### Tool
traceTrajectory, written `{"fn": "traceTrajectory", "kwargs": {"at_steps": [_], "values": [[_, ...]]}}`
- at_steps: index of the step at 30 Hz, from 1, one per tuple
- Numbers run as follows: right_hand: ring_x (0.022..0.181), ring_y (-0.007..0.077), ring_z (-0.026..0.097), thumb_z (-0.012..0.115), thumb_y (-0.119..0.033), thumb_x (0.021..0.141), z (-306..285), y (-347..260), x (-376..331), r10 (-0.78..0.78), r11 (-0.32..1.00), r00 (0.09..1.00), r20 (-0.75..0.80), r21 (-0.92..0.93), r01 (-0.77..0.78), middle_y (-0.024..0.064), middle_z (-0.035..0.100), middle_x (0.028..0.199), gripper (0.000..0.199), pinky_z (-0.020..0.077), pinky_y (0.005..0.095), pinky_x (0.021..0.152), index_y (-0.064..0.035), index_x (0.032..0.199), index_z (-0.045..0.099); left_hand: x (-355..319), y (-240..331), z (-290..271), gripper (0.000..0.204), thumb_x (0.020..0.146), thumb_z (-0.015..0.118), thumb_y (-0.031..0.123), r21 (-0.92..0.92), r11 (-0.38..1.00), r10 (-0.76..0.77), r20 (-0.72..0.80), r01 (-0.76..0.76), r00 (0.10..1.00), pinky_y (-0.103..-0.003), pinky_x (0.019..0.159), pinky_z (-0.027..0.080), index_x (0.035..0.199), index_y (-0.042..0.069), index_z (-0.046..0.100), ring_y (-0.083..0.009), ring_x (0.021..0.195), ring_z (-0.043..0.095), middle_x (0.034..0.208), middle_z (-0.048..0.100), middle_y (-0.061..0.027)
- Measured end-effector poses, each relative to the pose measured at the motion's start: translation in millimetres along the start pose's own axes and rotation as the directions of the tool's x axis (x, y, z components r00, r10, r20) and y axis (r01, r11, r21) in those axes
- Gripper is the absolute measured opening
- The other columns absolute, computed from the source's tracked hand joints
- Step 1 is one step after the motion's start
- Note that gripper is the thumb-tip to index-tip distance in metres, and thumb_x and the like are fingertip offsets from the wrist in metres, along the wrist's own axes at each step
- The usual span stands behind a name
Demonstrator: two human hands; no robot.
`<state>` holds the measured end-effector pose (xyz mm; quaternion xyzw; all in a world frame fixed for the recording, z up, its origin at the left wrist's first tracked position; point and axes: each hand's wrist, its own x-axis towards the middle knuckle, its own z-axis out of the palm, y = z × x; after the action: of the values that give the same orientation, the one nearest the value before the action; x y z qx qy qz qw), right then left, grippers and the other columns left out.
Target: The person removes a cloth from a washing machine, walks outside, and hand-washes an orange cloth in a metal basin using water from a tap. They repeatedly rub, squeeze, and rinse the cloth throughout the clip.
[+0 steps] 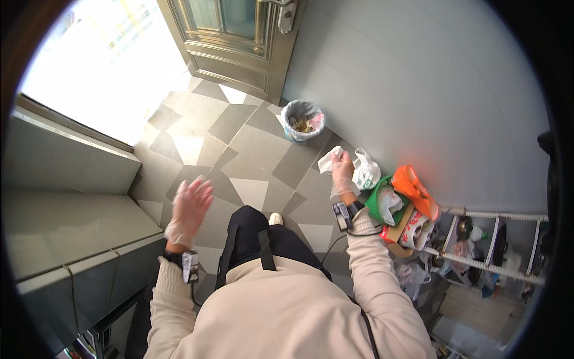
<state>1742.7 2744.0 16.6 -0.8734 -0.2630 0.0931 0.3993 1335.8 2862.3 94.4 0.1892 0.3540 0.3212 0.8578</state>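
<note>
Thin clear plastic gloves cover both of my hands. My left hand (pixel 192 207) is held out over the floor with its fingers extended, and nothing is in it. Between the fingers of my right hand (pixel 343 170) is a crumpled white sheet (pixel 328 160); whether it is cloth or paper I cannot tell. Just right of that hand stands a white plastic bag (pixel 366 170). A green bag (pixel 381 200) lies near my right wrist. Farther ahead is a waste bin (pixel 290 133) with a clear liner and scraps inside, apart from both hands.
An orange bag (pixel 415 188) and a cardboard box (pixel 397 234) crowd the right side, beside a white rack (pixel 478 261) of pots and bags. A partly glazed door (pixel 236 69) stands ahead, next to a bright doorway. A grey cabinet (pixel 78 230) lines the left.
</note>
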Motion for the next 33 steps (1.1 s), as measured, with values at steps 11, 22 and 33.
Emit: {"fn": "traceTrajectory", "kwargs": {"at_steps": [11,22,33], "values": [[0.077,0.0185,0.062,0.056,-0.003,0.064,156.6,43.3,231.8,0.528,0.844,0.838,0.137,0.028,-0.536,0.0059,0.065,0.080,0.025,0.0472,0.0291,0.070,-0.0028,0.087,0.065,96.6,131.4,-77.2,0.049,0.089,0.047,0.037,-0.245,0.932,0.099,-0.536,-0.266,0.839,-0.028,0.087,0.044,0.125,0.004,0.042,-0.0154,0.100,0.054,0.119,0.052,-0.0085],[0.072,0.0178,0.060,0.053,-0.002,0.066,213.0,106.8,323.4,0.437,0.703,0.791,0.428,0.386,-0.597,0.0027,0.061,0.085,0.038,0.0484,0.0305,0.066,-0.0039,0.103,0.060,240.2,257.9,3.8,0.049,0.090,0.047,0.034,-0.192,0.950,0.183,-0.291,-0.245,0.939,-0.029,0.091,0.042,0.127,0.003,0.039,-0.0154,0.101,0.053,0.121,0.050,-0.0089],[0.075,0.0165,0.061,0.057,-0.017,0.076,207.1,51.5,368.4,0.658,0.635,0.621,0.427,0.128,-0.762,0.0057,0.061,0.086,0.030,0.0501,0.0299,0.066,-0.0058,0.103,0.055,310.1,314.5,25.3,0.057,0.092,0.038,0.037,-0.423,0.840,0.270,-0.216,-0.339,0.938,-0.034,0.100,0.034,0.135,0.001,0.024,-0.0211,0.120,0.041,0.137,0.034,-0.0140]]}}
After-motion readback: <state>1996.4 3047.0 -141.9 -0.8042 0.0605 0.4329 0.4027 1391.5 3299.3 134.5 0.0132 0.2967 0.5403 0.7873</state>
